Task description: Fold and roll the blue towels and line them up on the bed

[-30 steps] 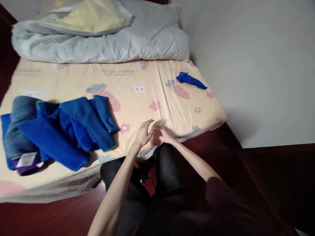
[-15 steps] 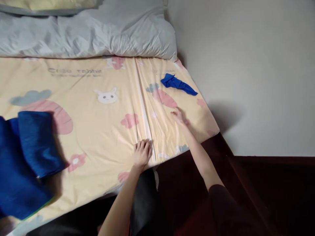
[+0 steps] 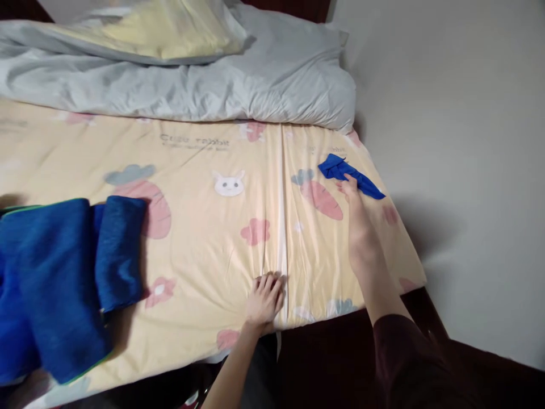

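Note:
A narrow, crumpled blue cloth (image 3: 334, 167) lies near the right end of the bed, on a yellow sheet (image 3: 200, 238) printed with rabbits and carrots. My right hand (image 3: 351, 192) is at the near edge of this cloth, fingers partly spread; whether they touch it is hard to tell. My left hand (image 3: 264, 298) rests palm down on the sheet close to the bed's front edge, beside a pale vertical strip (image 3: 283, 227) in the sheet. Its fingers are slightly bent and apart, with nothing seen in them.
A thick folded blue fabric item (image 3: 55, 284) with green edging lies on the left of the bed. Along the back runs a grey-white quilt (image 3: 289, 85) with a yellow bundle (image 3: 174, 31) on top. A plain wall (image 3: 447, 142) borders the right side.
My right hand has reached farther up the bed, from short of the small blue cloth to its near edge. My left hand stays on the sheet. The view has shifted left and up.

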